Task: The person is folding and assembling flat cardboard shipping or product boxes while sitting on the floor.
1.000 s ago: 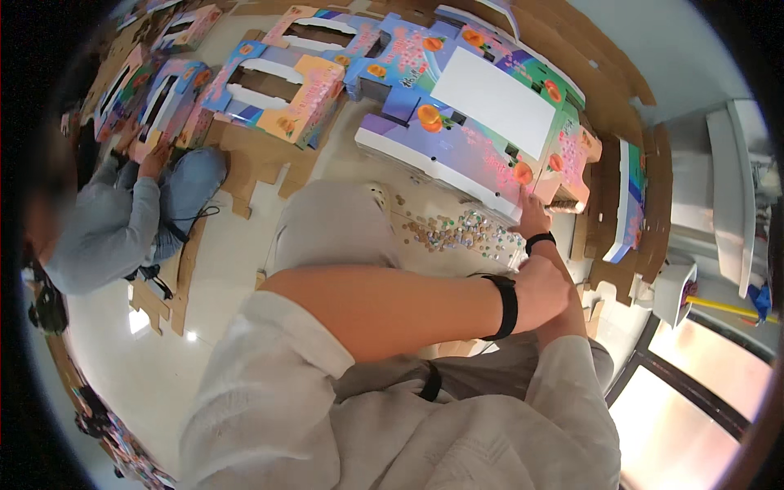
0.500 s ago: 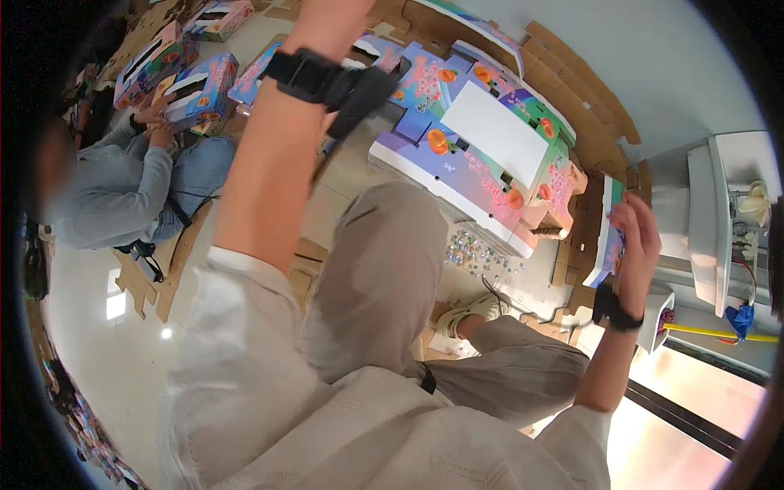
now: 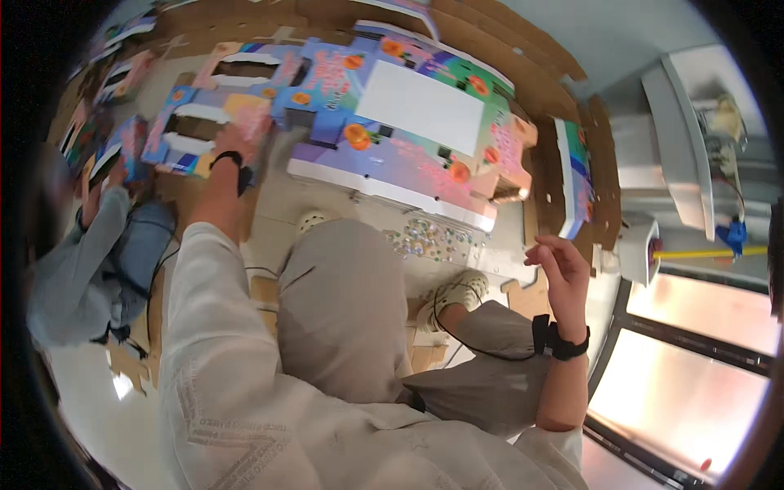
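Observation:
My left hand [image 3: 238, 145], smeared by motion, reaches to the right end of a colourful printed carton [image 3: 181, 155] with an elongated cut-out in its top. Its fingers blend into the print, so their grip cannot be made out. Above the floor to the right, my right hand [image 3: 565, 276] is raised with loosely bent fingers, and nothing shows in them. A stack of flat printed carton sheets [image 3: 384, 163] with a white rectangle [image 3: 420, 106] on top lies between the hands. Small shiny round pieces [image 3: 433, 241] are scattered by its near edge.
Another carton with a cut-out [image 3: 245, 69] stands behind the left one. At the far left a co-worker [image 3: 98, 261] sits beside more cartons. Brown cardboard [image 3: 523, 41] borders the back. Printed sheets [image 3: 574, 180] and a white shelf unit [image 3: 678, 147] are at the right.
My left hand, beyond the top edge before, now shows at the left carton. My right hand has come lower and nearer to me. The view has shifted, bringing the left cartons further in.

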`<state>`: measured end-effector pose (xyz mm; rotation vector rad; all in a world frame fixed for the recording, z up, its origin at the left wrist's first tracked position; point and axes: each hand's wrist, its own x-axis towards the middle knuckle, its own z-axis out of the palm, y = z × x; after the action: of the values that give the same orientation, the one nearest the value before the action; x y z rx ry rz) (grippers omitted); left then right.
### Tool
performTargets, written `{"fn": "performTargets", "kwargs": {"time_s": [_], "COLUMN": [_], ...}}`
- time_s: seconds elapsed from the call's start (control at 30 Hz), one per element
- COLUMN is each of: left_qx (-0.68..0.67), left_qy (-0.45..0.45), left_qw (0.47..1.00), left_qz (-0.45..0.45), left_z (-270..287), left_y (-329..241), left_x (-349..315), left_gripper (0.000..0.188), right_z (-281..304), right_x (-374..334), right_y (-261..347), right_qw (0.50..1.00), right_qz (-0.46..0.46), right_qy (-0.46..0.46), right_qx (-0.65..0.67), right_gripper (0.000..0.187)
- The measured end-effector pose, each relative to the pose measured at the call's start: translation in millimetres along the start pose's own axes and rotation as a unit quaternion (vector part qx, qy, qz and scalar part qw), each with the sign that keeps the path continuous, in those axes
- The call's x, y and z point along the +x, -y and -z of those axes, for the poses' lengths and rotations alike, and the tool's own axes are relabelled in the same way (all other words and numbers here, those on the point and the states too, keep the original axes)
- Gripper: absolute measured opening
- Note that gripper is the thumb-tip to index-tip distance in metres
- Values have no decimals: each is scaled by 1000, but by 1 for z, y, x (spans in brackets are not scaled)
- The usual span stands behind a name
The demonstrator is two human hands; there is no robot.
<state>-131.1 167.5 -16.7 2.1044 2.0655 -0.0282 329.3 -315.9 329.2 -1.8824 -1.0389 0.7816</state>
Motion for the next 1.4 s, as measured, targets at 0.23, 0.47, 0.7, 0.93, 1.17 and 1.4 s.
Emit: {"fn": "performTargets", "kwargs": {"time_s": [0.23, 0.47, 0.7, 0.93, 1.17, 1.4], "left_qx": [-114, -294, -270, -7, -5, -157], "left_qy": [129, 32, 7, -113, -150, -107], "left_qw": [985, 939, 839, 724, 700, 691], "left_qz": [-9, -175, -472, -680, -698, -697], "left_z": [56, 204, 354, 390, 397, 344], "left_y": [31, 13, -92, -189, -243, -329], "left_x": [25, -97, -275, -393, -425, -444], "left_gripper": [58, 69, 68, 53, 55, 45], "right_z": [-15, -34, -50, -28, -3, -15], "right_x": [1, 2, 30, 11, -4, -8], "right_y": [6, 17, 32, 57, 59, 43], "right_qw": [997, 987, 980, 858, 841, 853], "right_qz": [45, 115, 150, 213, 166, 145], "right_qy": [31, 84, 80, 71, -82, -180], "right_qx": [-59, -70, 104, 463, 509, 467], "right_gripper": [19, 19, 45, 77, 76, 95]}}
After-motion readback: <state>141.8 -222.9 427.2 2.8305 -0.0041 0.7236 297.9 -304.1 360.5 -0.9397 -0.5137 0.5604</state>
